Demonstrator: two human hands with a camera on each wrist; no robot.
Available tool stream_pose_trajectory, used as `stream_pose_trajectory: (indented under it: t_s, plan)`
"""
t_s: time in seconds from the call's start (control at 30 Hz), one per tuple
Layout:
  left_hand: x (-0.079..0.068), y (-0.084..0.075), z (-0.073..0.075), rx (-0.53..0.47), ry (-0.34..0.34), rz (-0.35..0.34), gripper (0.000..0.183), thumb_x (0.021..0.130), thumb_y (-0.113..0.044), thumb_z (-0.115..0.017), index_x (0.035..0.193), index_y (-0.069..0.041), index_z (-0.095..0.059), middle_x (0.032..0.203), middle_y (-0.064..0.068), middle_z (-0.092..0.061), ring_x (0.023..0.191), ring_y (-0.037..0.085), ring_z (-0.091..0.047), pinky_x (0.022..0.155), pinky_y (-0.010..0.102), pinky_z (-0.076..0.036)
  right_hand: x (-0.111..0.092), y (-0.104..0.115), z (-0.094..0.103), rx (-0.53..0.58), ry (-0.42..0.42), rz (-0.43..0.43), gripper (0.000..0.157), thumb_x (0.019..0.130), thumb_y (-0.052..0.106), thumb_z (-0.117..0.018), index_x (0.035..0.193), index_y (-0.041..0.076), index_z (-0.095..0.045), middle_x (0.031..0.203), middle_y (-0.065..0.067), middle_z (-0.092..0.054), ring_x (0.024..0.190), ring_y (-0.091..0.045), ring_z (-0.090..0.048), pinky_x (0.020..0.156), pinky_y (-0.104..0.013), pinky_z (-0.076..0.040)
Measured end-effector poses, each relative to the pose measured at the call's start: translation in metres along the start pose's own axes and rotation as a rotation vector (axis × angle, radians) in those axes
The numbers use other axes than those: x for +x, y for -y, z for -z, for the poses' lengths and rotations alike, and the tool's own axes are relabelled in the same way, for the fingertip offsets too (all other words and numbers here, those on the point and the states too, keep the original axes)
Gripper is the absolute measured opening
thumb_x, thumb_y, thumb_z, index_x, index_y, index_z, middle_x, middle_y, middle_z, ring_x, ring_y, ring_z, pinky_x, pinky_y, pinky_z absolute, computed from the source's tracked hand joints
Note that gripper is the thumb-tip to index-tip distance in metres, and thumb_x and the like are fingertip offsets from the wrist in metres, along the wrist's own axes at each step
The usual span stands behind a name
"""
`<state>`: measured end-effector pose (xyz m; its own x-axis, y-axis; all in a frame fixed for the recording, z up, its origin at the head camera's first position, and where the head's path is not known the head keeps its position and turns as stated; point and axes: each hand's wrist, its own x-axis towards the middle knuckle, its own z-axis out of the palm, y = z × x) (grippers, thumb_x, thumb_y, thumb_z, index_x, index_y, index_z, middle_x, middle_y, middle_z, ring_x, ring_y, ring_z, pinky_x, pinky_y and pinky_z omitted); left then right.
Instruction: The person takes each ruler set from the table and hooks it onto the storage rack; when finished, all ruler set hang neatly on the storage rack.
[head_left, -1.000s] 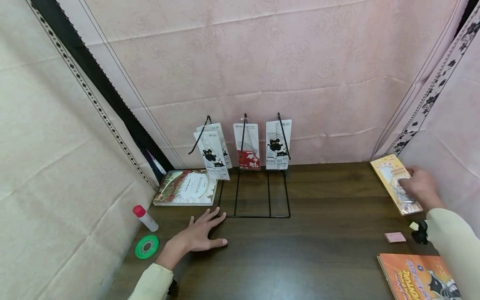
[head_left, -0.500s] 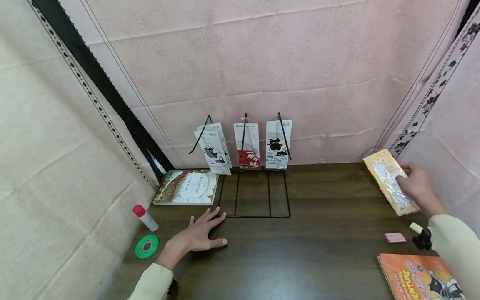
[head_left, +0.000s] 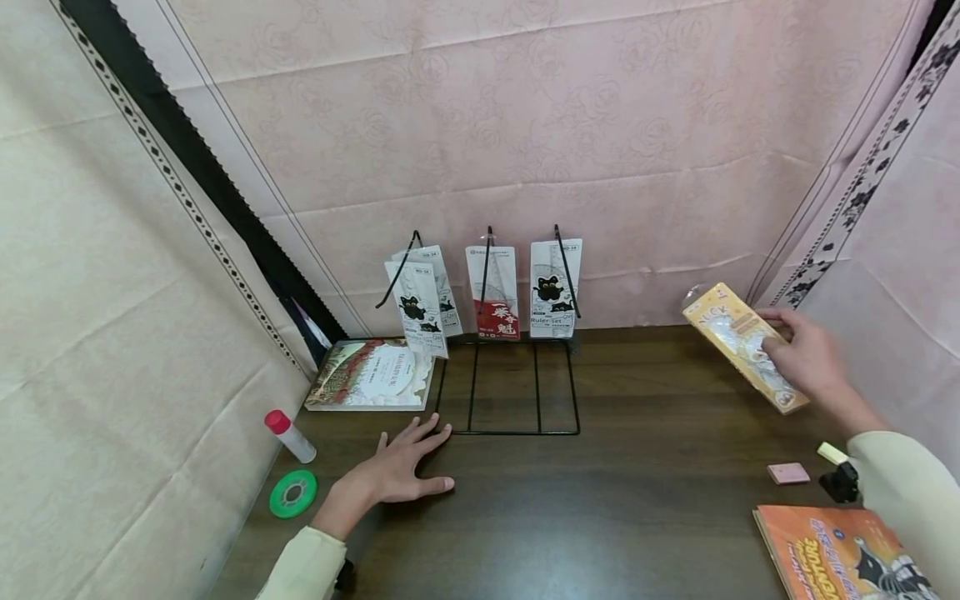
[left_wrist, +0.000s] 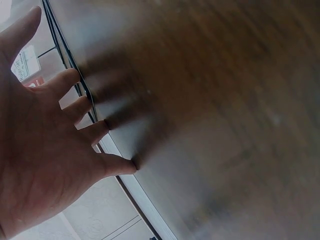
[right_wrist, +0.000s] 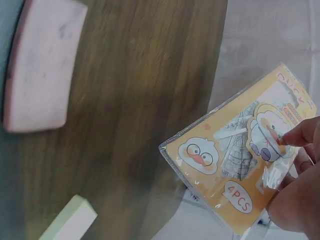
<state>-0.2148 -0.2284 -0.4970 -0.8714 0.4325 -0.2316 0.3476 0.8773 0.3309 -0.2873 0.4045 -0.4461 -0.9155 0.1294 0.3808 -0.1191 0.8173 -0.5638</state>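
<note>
My right hand (head_left: 806,354) grips a flat yellow packet (head_left: 723,329) by its right side, tilted over the back right of the table. In the right wrist view, the packet (right_wrist: 200,157) shows duck drawings and "4PCS", with the thumb pressed on its front. My left hand (head_left: 397,467) rests with fingers spread at the front left corner of a black wire rack (head_left: 517,433). In the left wrist view, the fingertips of the left hand (left_wrist: 45,145) meet the tabletop. White cat-print packets (head_left: 423,304) hang on the rack's left hook, a red-and-white packet (head_left: 498,317) on the middle one, another cat-print packet (head_left: 550,287) on the right.
A landscape-covered book (head_left: 375,375) lies left of the rack. A red-capped glue stick (head_left: 292,437) and a green ring-shaped roll (head_left: 281,496) lie nearer. Below my right forearm are a pink eraser (head_left: 789,473), a pale yellow-green block (head_left: 831,453) and an orange book (head_left: 832,550). Cloth walls surround the table.
My right hand has carried the yellow packet leftward from the right wall, turning it more slanted. The front packet on the left hook has swung slightly. My left hand has stayed still.
</note>
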Motion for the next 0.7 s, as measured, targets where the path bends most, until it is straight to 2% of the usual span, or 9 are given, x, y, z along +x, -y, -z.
stream_pose_trajectory:
  t_s: [0.13, 0.23, 0.5, 0.7]
  plan:
    - [0.000, 0.000, 0.000, -0.007, 0.002, 0.001, 0.083, 0.083, -0.072, -0.053, 0.152, -0.037, -0.024, 0.164, -0.004, -0.012, 0.152, 0.031, -0.008, 0.107, 0.077, -0.006, -0.001, 0.019, -0.003, 0.002, -0.007, 0.033, 0.041, 0.088, 0.007, -0.059, 0.128, 0.013, -0.060, 0.113, -0.016, -0.067, 0.080, 0.011, -0.046, 0.067, -0.017, -0.035]
    - [0.000, 0.000, 0.000, -0.011, 0.004, 0.002, 0.083, 0.083, -0.072, -0.053, 0.152, -0.036, -0.024, 0.164, -0.004, -0.011, 0.152, 0.031, -0.007, 0.107, 0.076, -0.006, -0.002, 0.035, -0.006, 0.023, 0.002, 0.050, 0.037, 0.090, 0.010, -0.062, 0.126, 0.014, -0.061, 0.112, -0.014, -0.068, 0.079, 0.018, -0.046, 0.065, -0.010, -0.037]
    - [0.001, 0.001, 0.000, -0.009, 0.006, 0.005, 0.084, 0.082, -0.073, -0.053, 0.152, -0.037, -0.023, 0.164, -0.004, -0.011, 0.152, 0.031, -0.006, 0.107, 0.076, -0.006, -0.007, 0.079, -0.018, 0.067, 0.007, 0.143, 0.034, 0.087, 0.010, -0.069, 0.121, 0.018, -0.065, 0.107, -0.012, -0.072, 0.077, 0.023, -0.049, 0.063, -0.003, -0.040]
    - [0.001, 0.001, 0.000, -0.009, 0.010, 0.008, 0.084, 0.082, -0.072, -0.054, 0.152, -0.037, -0.024, 0.164, -0.004, -0.011, 0.152, 0.031, -0.007, 0.107, 0.076, -0.006, -0.012, 0.101, -0.035, 0.077, -0.009, 0.247, 0.035, 0.083, 0.004, -0.073, 0.114, 0.020, -0.069, 0.098, -0.006, -0.075, 0.076, 0.014, -0.058, 0.064, -0.001, -0.041]
